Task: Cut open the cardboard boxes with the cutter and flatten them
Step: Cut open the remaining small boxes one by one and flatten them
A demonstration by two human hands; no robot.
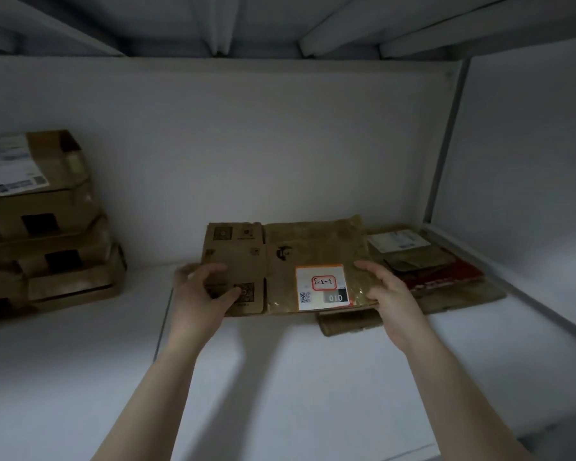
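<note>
One flattened cardboard box (280,261), brown and creased, is being held at the centre of the frame, over the white desk (280,377). Its left edge is being gripped by the left hand (202,287), with curled fingers and the thumb on top. Its right edge is being gripped by the right hand (384,287). One white label (321,287) with a red frame is being carried on its glossy taped panel. Under its right part a pile of flat cardboard (463,294) is lying, with one red piece (453,276) in it. At the left of the frame, well apart, a stack of boxes (47,221) is standing, at least four of them, not flattened.
</note>
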